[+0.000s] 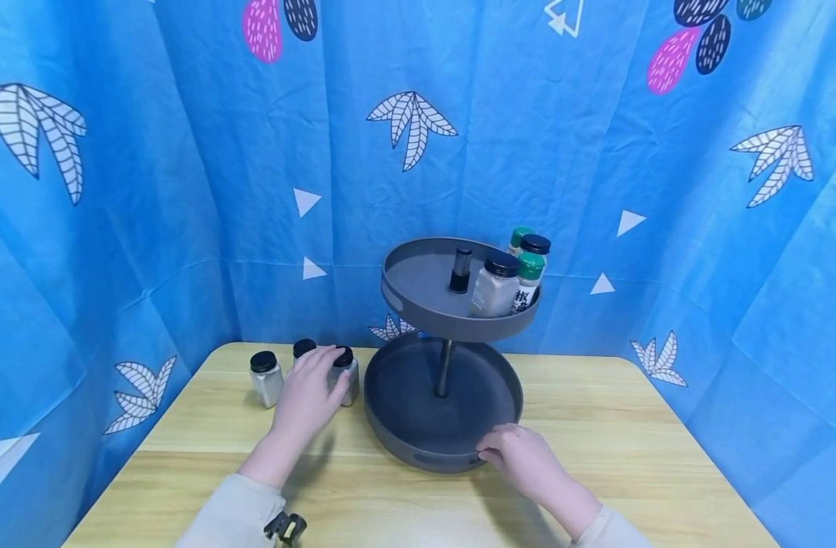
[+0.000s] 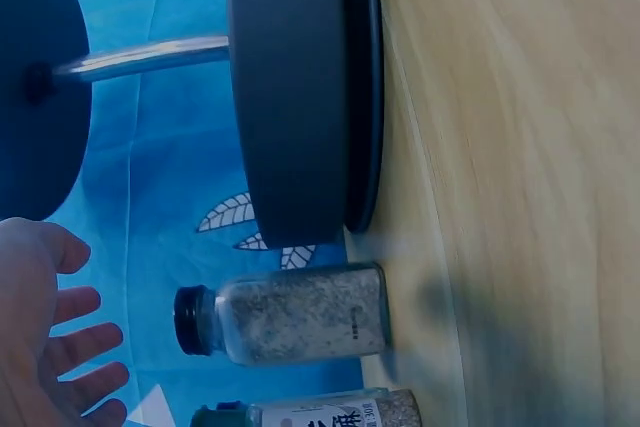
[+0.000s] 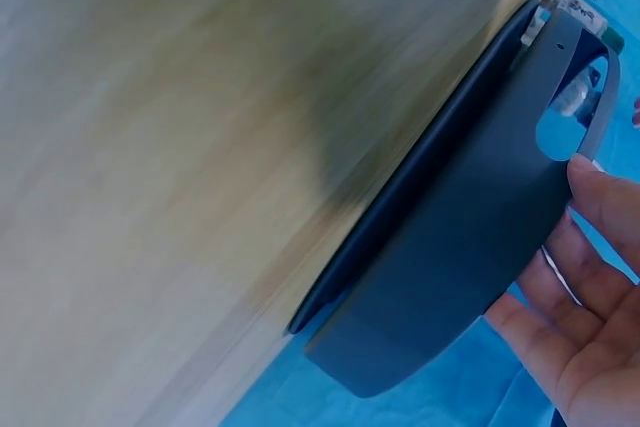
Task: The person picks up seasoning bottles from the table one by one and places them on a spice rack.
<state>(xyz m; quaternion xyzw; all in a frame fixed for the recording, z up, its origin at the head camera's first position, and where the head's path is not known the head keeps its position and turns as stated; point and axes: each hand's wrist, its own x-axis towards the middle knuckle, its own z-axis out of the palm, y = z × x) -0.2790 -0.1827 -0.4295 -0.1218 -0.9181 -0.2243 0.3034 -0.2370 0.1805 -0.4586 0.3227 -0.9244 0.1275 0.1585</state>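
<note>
Left hand (image 1: 310, 390) by the jars (image 1: 267, 383), right on the rack (image 1: 418, 411)

The right hand pinches the lower tray's rim at five o'clock (probably to steady it). The left, fingers spread, hovers at the rack's nine, seemingly touching no jar. The jars stand upright there, within easy reach. Bottles (image 1: 496, 291) crowd the upper tray's (image 1: 418, 278) three o'clock, where its wall likely keeps them from slipping off.

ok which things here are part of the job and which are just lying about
Likely part of the job:
two-tier rack, its lower rim held by the right fingers
upper-tier jars
tabletop jars, near the left fingers

Seemingly just surroundings:
wooden table
blue patterned curtain
</note>
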